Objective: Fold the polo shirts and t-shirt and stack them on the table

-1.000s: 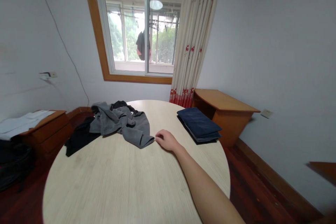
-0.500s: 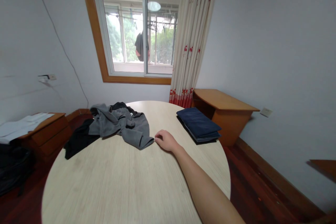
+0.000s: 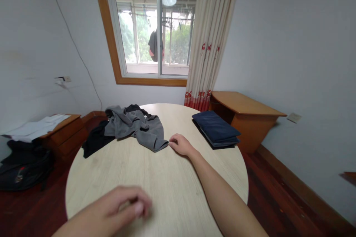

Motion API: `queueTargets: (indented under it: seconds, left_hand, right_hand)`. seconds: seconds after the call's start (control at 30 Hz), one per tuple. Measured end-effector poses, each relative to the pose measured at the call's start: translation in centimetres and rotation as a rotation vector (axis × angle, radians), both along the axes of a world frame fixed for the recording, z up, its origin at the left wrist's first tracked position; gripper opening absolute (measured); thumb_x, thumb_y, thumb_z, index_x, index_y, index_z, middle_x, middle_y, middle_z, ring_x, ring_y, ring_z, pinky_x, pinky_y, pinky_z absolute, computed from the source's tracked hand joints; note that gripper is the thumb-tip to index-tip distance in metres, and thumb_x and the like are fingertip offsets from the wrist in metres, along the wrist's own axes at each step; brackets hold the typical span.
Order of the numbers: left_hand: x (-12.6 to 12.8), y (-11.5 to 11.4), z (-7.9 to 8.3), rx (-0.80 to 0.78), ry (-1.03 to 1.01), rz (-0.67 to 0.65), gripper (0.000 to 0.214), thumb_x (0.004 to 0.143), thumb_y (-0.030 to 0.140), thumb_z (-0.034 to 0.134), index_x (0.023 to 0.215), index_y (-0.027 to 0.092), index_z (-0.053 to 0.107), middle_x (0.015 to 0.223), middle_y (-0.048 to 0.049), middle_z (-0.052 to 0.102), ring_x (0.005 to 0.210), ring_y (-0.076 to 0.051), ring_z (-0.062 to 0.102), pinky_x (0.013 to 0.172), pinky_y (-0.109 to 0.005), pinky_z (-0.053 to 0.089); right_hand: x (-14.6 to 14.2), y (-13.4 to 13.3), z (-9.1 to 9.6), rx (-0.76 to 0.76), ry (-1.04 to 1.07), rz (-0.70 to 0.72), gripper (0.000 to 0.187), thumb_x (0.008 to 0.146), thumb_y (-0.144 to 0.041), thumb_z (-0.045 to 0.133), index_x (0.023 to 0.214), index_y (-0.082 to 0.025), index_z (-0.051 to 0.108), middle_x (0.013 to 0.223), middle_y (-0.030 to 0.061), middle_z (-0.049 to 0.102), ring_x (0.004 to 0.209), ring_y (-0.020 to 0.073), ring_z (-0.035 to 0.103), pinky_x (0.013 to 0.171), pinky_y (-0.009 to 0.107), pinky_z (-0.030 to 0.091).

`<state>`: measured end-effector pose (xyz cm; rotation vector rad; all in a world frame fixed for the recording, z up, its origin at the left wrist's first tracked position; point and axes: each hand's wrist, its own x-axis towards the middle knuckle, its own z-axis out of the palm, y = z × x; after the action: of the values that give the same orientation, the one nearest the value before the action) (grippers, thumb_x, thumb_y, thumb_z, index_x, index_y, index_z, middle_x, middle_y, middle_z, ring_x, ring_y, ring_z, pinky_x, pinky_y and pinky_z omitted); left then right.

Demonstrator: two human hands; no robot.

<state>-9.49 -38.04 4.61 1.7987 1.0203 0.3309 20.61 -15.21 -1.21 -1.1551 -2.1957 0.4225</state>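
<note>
A crumpled grey garment (image 3: 150, 135) lies on the far left of the round table, with a pale label near its top and a sleeve-like end stretched to the right. My right hand (image 3: 180, 144) rests on the table at that end, fingertips pinched on its corner. Low in the view is my left hand (image 3: 125, 205), slightly blurred, above the near part of the table. Its fingers are loosely curled, thumb apart from the palm, and nothing shows in them. Black cloth (image 3: 96, 140) lies beside and behind the grey garment.
The round table (image 3: 167, 185) has a pale wood top. A folded navy stack (image 3: 215, 127) sits at its right edge. Beyond are a wooden desk (image 3: 247, 105), a curtain (image 3: 208, 44) and a window. A drawer cabinet (image 3: 65, 133) and black backpack (image 3: 26, 168) stand left.
My left hand has come into view from below. The view has shifted slightly, while my right hand stays at the grey garment's corner.
</note>
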Motion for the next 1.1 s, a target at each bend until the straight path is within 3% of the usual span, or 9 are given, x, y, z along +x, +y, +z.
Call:
queueTargets:
  seconds: [0.13,0.27,0.4,0.5,0.6,0.7,0.8,0.93,1.1]
  left_hand:
    - [5.8,9.8,3.7,0.591,0.333,0.367,0.061,0.081,0.02,0.051,0.142,0.024,0.05,0.146,-0.0083,0.053,0.135,-0.026,0.047,0.116,-0.042,0.035]
    - [6.9,19.1,2.5,0.552,0.874,0.371,0.104,0.061,0.014,0.068,0.156,0.024,0.027,0.165,-0.015,0.018,0.151,-0.037,0.017,0.118,-0.057,0.023]
    - [5.4,25.0,1.6,0.44,0.989,0.183,0.133,0.048,0.031,0.085,0.16,0.027,0.013,0.166,-0.016,0.011,0.149,-0.044,0.017,0.117,-0.06,0.023]
    - [5.2,27.3,2.0,0.391,0.97,0.088,0.131,0.045,0.038,0.088,0.158,0.021,0.025,0.158,-0.0197,0.034,0.141,-0.042,0.039,0.113,-0.047,0.035]
    - [5.4,28.9,2.8,0.384,0.88,0.062,0.087,0.051,0.036,0.084,0.133,0.018,0.062,0.13,-0.0144,0.066,0.119,-0.037,0.06,0.103,-0.04,0.046]
    - [4.5,30.8,5.1,0.358,0.76,0.099,0.047,0.064,0.036,0.075,0.109,0.019,0.074,0.102,-0.0047,0.076,0.099,-0.029,0.069,0.09,-0.034,0.053]
    - [2.0,33.3,9.3,0.464,0.716,0.31,0.047,0.079,0.033,0.063,0.116,0.006,0.068,0.11,-0.0126,0.072,0.105,-0.029,0.065,0.091,-0.035,0.05]
    - [-1.8,35.9,14.2,0.727,0.592,0.878,0.072,0.093,0.045,0.051,0.14,-0.009,0.038,0.14,-0.029,0.048,0.124,-0.035,0.052,0.1,-0.042,0.043]
    - [-3.3,37.0,11.9,0.782,0.678,0.913,0.102,0.083,0.045,0.069,0.154,-0.002,0.014,0.158,-0.0326,0.02,0.138,-0.042,0.039,0.111,-0.045,0.036]
  right_hand:
    - [0.3,-0.2,-0.1,-0.015,0.038,0.055,0.009,0.084,-0.019,0.065,0.089,-0.016,0.072,0.097,0.008,0.071,0.094,0.0198,0.063,0.089,0.032,0.046]
    - [0.5,-0.4,-0.1,-0.044,0.058,0.068,0.009,0.083,-0.016,0.065,0.089,-0.016,0.071,0.101,0.0091,0.07,0.096,0.0202,0.063,0.091,0.033,0.046]
    - [0.5,-0.7,0.2,-0.046,0.042,0.074,0.01,0.082,-0.016,0.065,0.09,-0.016,0.071,0.104,0.0093,0.069,0.098,0.0206,0.063,0.094,0.034,0.046]
    - [0.4,-1.2,0.6,-0.044,0.011,0.068,0.012,0.082,-0.017,0.065,0.092,-0.017,0.072,0.108,0.0101,0.068,0.102,0.0216,0.062,0.097,0.036,0.045]
    - [0.3,-1.6,1.2,-0.052,-0.029,0.05,0.015,0.083,-0.019,0.065,0.095,-0.017,0.072,0.114,0.0115,0.067,0.107,0.0229,0.061,0.098,0.037,0.044]
    - [0.2,-1.8,1.6,-0.064,-0.07,0.037,0.017,0.084,-0.021,0.065,0.099,-0.017,0.072,0.116,0.0117,0.066,0.109,0.0236,0.06,0.099,0.037,0.043]
    - [0.1,-1.8,1.8,-0.077,-0.097,0.025,0.018,0.084,-0.022,0.065,0.099,-0.018,0.072,0.115,0.0109,0.066,0.108,0.0232,0.059,0.098,0.037,0.043]
    - [0.1,-1.7,2.0,-0.082,-0.112,0.027,0.017,0.084,-0.022,0.065,0.099,-0.018,0.073,0.115,0.0102,0.066,0.108,0.023,0.059,0.098,0.037,0.042]
    - [0.3,-1.7,2.0,-0.082,-0.113,0.048,0.018,0.084,-0.021,0.065,0.1,-0.018,0.072,0.116,0.0103,0.066,0.109,0.0233,0.059,0.098,0.037,0.043]
